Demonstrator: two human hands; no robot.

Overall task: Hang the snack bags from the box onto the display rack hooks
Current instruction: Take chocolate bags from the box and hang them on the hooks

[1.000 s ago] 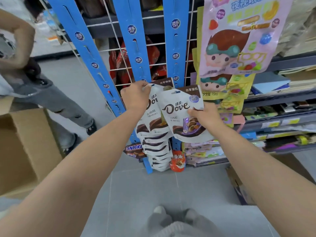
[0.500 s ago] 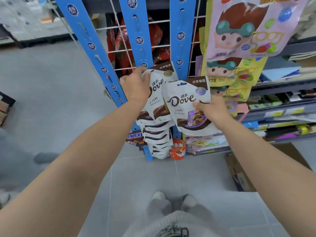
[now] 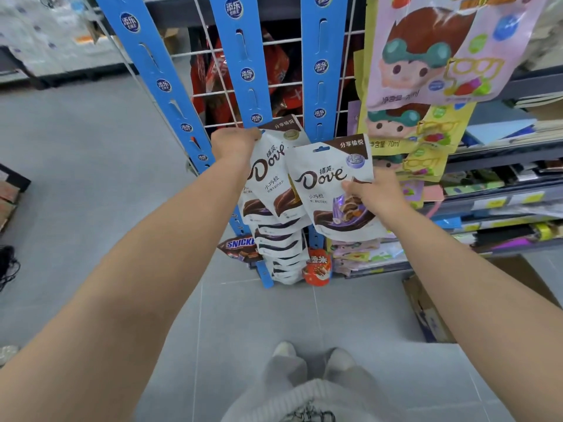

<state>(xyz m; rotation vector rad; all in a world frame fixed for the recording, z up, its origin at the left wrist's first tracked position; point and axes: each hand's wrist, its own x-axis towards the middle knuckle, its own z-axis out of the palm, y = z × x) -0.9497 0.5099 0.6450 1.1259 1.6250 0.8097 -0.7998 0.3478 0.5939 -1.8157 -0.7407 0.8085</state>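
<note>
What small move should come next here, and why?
Probably seat the left Dove bag on the middle blue strip: the left hand grips its top edge there, above a hanging column of Dove bags. The right hand holds a second Dove bag clear, its hang hole unhooked.

Grey tiled floor (image 3: 91,178) all round. At six o'clock, pale shoes (image 3: 285,350). At three o'clock, shelves (image 3: 493,205) crammed with stationery. At one o'clock, cartoon pouches (image 3: 426,56), pink over yellow. At twelve o'clock, red packets (image 3: 274,65) further back. At nine o'clock, black cables (image 3: 7,266) on the floor.
</note>
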